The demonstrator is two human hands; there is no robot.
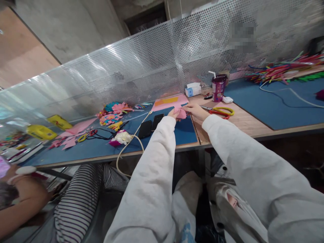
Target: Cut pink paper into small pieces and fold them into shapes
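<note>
A small piece of pink paper (pixel 180 113) is held up over the front part of the blue mat, between my two hands. My left hand (pixel 173 114) grips its left side with the fingers closed. From the right, my right hand (pixel 195 111) pinches the paper's upper edge. Beyond them lie a pink sheet (pixel 162 105) and an orange sheet (pixel 169 100) on top of it. Just right of my right hand rest scissors with red and yellow handles (pixel 222 112). Two dark phones (pixel 145 129) are left of my left hand.
Paper flowers (pixel 113 113), a yellow glue gun (pixel 115 126) and a white cable (pixel 118 158) lie to the left. A purple cup (pixel 218 88) and tissue pack (pixel 193 89) stand behind. A perforated metal screen (pixel 141 64) backs the table. Another person (pixel 81 195) sits at left.
</note>
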